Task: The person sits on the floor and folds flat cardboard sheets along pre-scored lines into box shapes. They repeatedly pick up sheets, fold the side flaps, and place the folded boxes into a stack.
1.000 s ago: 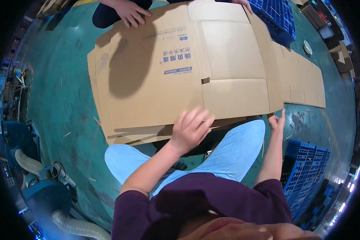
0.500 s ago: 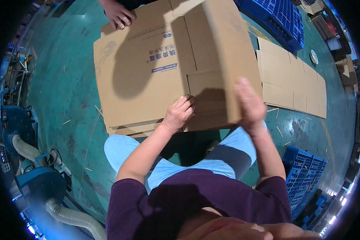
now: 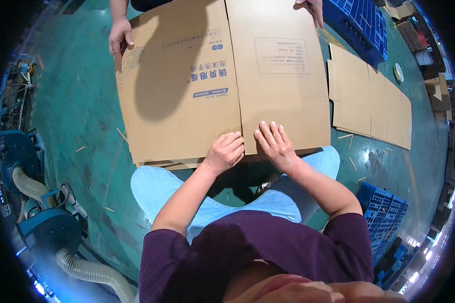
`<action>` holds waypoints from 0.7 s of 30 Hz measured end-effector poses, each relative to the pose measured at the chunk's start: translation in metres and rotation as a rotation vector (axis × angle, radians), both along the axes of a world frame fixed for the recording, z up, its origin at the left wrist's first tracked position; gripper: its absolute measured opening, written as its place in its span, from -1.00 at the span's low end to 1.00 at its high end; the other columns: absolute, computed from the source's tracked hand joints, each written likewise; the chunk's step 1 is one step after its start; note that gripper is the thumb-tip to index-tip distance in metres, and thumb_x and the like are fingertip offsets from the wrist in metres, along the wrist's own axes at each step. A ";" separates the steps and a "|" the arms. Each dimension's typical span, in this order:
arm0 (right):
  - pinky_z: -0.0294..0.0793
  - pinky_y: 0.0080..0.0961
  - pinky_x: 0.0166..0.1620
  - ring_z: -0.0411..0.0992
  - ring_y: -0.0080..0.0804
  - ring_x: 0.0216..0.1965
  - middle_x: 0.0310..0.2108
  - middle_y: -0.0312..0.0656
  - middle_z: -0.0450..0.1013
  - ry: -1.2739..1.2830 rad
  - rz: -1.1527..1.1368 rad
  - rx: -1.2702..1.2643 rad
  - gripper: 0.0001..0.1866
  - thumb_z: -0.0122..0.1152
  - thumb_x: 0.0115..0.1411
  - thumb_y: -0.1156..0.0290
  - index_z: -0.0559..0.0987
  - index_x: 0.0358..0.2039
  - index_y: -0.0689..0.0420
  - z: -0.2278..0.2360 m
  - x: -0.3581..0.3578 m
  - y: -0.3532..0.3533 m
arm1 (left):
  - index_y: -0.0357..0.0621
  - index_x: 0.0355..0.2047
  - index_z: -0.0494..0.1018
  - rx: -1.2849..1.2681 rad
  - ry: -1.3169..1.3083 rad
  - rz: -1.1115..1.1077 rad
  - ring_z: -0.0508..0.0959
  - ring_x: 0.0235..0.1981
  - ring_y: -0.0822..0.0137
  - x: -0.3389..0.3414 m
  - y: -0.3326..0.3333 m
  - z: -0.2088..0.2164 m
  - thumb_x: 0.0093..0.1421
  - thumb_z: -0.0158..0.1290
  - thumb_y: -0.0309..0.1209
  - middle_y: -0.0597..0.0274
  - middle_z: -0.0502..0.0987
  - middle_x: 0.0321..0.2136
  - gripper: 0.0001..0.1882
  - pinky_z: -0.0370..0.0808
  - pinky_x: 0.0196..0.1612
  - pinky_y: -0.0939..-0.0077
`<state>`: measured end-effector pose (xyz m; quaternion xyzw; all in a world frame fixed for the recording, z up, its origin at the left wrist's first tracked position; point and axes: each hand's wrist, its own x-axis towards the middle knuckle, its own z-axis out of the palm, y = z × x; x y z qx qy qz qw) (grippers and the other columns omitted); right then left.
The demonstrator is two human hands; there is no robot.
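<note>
The green floor [image 3: 76, 101] fills most of your view. On it, straight ahead of your knees, lies the flattened carton [image 3: 222, 81], resting on a stack of more flat cardboard whose edges show at its near left. To your right a second sheet [image 3: 369, 96] lies apart on the floor, with a blue crate [image 3: 364, 20] beyond it and another crate [image 3: 384, 212] by your right leg. At your left stands a blue blower [image 3: 45, 227] with a ribbed hose [image 3: 86, 267]. Your right hand [image 3: 274, 146] lies flat, fingers spread, on the carton's near edge. Your left hand [image 3: 225, 151] sits just beside it, fingers curled over that same edge. Across from you, another person's hand [image 3: 119, 34] holds the far left corner, and a second hand [image 3: 312, 7] touches the far right.
</note>
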<state>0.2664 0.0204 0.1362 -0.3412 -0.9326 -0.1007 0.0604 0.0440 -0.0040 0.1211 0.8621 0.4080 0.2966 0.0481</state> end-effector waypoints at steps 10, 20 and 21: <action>0.17 -0.14 0.21 0.16 0.00 0.22 0.25 -0.03 0.12 -0.155 -0.034 -0.175 -0.50 -0.05 0.15 0.38 0.30 0.15 0.09 0.021 0.000 0.005 | -0.12 -0.42 0.49 -0.015 -0.209 0.038 0.49 -0.12 0.26 -0.004 0.003 -0.013 -0.10 0.17 -0.35 0.27 0.52 -0.26 -0.79 0.44 -0.07 0.31; 0.12 -0.13 0.24 0.05 0.06 0.25 0.16 0.03 0.19 -0.294 -0.105 -0.764 -0.36 0.23 -0.04 0.35 0.33 0.11 0.14 0.071 -0.042 0.050 | -0.20 -0.20 0.45 -0.159 -0.294 0.073 0.42 -0.12 0.17 -0.007 0.003 -0.023 -0.22 0.25 -0.35 0.18 0.43 -0.07 -0.50 0.35 -0.04 0.26; 0.17 -0.15 0.20 0.09 -0.02 0.23 0.12 0.00 0.23 -0.155 0.023 -0.552 -0.39 0.24 -0.04 0.30 0.36 0.07 0.13 0.056 -0.031 0.067 | -0.20 -0.20 0.46 -0.164 -0.305 0.051 0.41 -0.11 0.17 -0.001 0.004 -0.021 -0.21 0.24 -0.35 0.18 0.43 -0.07 -0.51 0.34 -0.03 0.26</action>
